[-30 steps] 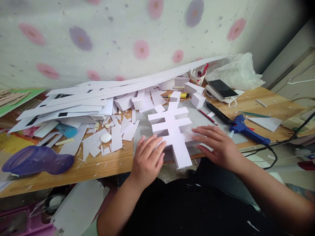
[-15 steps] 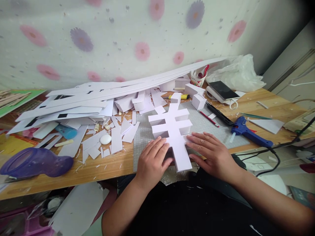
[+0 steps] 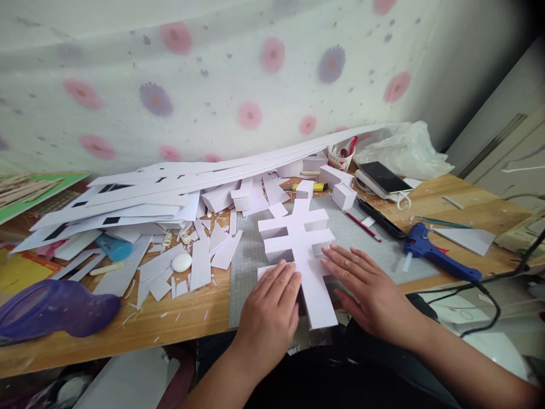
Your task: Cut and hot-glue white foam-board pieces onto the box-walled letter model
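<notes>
Two hands, grip apart, left hand and right hand, rest on the paper model; glue gun lies right; cup holds red handles.

no legible text, no labels (print too small)

We can't see the lower L arm of the white foam-board shape: the left hand lies flat over it, and the right hand covers the R side by the stem, so edges there are n/a. Purple container is cut by the left frame edge, and both forearms exit at the bottom. Cup is half hidden behind the long white strips; contents too small to ID.
</notes>
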A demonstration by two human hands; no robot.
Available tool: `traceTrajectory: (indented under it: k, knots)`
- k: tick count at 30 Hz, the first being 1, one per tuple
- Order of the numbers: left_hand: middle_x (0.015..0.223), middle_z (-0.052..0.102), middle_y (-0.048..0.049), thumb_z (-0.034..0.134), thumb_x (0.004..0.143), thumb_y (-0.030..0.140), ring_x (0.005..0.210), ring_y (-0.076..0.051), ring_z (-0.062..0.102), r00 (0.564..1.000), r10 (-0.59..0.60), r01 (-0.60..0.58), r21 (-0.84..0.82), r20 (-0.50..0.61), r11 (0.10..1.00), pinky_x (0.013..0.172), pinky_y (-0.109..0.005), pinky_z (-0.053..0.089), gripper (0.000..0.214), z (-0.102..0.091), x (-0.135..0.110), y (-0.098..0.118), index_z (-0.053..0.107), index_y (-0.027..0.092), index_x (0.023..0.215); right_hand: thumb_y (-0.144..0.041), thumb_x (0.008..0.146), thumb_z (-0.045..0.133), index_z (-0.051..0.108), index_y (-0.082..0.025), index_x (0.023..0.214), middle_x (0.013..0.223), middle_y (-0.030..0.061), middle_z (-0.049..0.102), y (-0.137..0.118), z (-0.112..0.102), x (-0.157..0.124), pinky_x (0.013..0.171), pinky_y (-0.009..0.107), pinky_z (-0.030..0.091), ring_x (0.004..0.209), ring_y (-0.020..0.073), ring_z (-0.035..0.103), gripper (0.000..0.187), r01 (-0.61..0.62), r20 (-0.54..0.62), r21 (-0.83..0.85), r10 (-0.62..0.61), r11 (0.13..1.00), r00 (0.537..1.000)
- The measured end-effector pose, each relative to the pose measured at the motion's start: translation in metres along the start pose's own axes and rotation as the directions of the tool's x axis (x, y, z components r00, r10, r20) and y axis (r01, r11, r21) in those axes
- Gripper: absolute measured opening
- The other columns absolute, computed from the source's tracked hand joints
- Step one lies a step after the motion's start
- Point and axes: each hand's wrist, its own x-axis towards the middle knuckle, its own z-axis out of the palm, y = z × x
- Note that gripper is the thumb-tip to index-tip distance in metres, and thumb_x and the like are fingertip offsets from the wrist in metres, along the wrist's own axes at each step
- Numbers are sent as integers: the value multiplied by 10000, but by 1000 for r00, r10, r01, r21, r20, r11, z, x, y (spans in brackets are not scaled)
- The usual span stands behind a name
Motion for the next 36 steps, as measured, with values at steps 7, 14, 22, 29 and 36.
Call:
traceTrajectory:
  k: [7, 14, 22, 29, 36]
  knots:
    - [1340, 559, -127, 442, 726, 11, 1288, -274, 466, 1000, 9, -9, 46, 10, 999, 1042, -456, 465, 557, 7, -4, 0, 537, 80, 1270, -69, 811, 446, 412, -138, 1391, 1460, 103, 420, 0, 15, -3, 1054, 499, 381, 1359, 254, 367, 586, 27, 23, -92, -25, 995, 999]
    - [1389, 507, -138, 448, 713, 43, 1333, -279, 405, 997, -18, 18, -3, 72, 1000, 1082, -481, 409, 601, 4, -8, 3, 493, 67, 1312, -85, 820, 454, 443, -151, 1371, 1441, 97, 447, 0, 18, -7, 1054, 504, 382, 1342, 261, 394, 554, 17, -6, -68, -17, 998, 1000]
    - [1532, 248, -150, 412, 920, 401, 1413, -287, 234, 943, -229, 231, 18, 241, 973, 1108, -505, 328, 566, -20, 27, -21, 385, 97, 1396, -278, 953, 373, 487, -138, 1347, 1443, 120, 431, 19, -3, 38, 1051, 493, 396, 1332, 256, 409, 434, -120, 51, -30, 121, 992, 991]
    - [1559, 39, -143, 294, 870, 666, 1434, -309, 12, 797, -295, 292, 91, 527, 952, 1153, -522, 156, 863, -6, 56, -37, 173, 68, 1481, -491, 926, 406, 394, -91, 1415, 1491, 163, 301, 24, 17, 71, 1069, 546, 346, 1378, 315, 300, 632, -123, 285, -113, 151, 986, 947]
    - [1558, -18, -130, 259, 875, 664, 1435, -304, -25, 766, -309, 299, 113, 563, 948, 1152, -538, 112, 851, -4, 54, -35, 134, 88, 1490, -557, 929, 324, 355, -101, 1437, 1507, 172, 250, 27, 27, 63, 1055, 572, 343, 1389, 324, 271, 683, -113, 282, -113, 141, 987, 949]
